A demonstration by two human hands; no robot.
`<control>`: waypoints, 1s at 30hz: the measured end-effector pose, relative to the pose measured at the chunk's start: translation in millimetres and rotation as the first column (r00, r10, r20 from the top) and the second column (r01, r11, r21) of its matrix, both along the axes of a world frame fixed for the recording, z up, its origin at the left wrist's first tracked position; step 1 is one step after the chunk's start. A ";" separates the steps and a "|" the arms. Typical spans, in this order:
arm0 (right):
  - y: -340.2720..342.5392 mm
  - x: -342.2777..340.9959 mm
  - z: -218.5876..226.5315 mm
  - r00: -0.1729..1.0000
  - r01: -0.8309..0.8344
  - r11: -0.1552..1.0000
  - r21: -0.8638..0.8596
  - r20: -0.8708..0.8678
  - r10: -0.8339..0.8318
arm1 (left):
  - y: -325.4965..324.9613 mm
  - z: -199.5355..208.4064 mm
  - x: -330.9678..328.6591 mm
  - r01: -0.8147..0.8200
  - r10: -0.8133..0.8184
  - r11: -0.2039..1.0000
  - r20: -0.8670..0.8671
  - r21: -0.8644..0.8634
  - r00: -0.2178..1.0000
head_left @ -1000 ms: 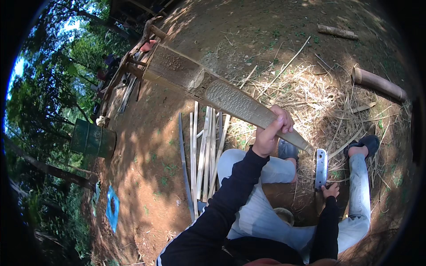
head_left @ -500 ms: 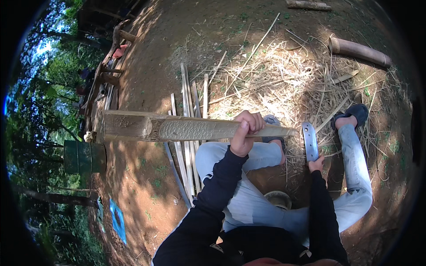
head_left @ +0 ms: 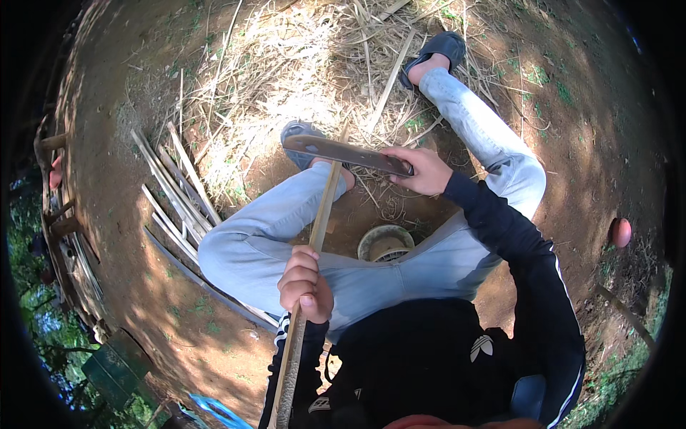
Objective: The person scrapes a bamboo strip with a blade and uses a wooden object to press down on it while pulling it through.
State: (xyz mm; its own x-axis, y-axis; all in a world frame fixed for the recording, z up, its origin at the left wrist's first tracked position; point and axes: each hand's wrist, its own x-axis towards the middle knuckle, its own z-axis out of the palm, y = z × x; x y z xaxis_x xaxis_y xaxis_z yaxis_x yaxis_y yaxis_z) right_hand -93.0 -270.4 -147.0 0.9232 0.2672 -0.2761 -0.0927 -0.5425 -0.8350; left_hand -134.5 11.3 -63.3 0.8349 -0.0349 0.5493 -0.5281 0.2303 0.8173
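A long split bamboo strip (head_left: pixel 326 204), turned edge up, runs from beside my body out toward my foot. My left hand (head_left: pixel 306 286) is closed round its nearer part, fingers wrapped over it. In my right hand (head_left: pixel 424 171) is the handle end of a broad, dark knife (head_left: pixel 348 153) with a rounded tip. The blade lies across the strip near its far, thin end and appears to touch it. The strip's near end runs past my left sleeve to the lower edge of the picture.
Pale shavings (head_left: pixel 286 64) cover the ground ahead. Several cut strips (head_left: pixel 171 187) lie left of my bent knee. Between my legs is a round container (head_left: pixel 386 242). A green drum (head_left: pixel 120 368) and blue item (head_left: pixel 218 409) stand at lower left, a reddish object (head_left: pixel 620 232) at right.
The bamboo strip has swung from lying crosswise to pointing away from me. My right hand has raised the knife and brought its blade across the strip. The view has shifted too.
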 end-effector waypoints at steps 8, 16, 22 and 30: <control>51.6 -38.6 11.4 0.994 -0.075 0.983 0.169 0.097 0.060 | -8.4 10.4 8.1 0.213 -0.220 0.962 0.027 0.170 0.975; 33.8 -14.0 -6.0 0.994 -0.076 0.997 0.025 -0.078 0.077 | -14.9 25.0 31.9 0.456 -0.471 0.858 0.007 0.235 0.882; 35.4 -14.9 -24.9 1.000 -0.017 0.999 0.048 0.010 0.016 | -33.7 17.6 31.2 0.321 -0.335 0.933 0.065 0.162 0.940; 34.4 -17.1 -15.8 0.991 -0.134 0.951 0.277 0.017 0.135 | -67.4 6.3 11.5 -0.084 0.089 0.995 0.112 -0.044 0.990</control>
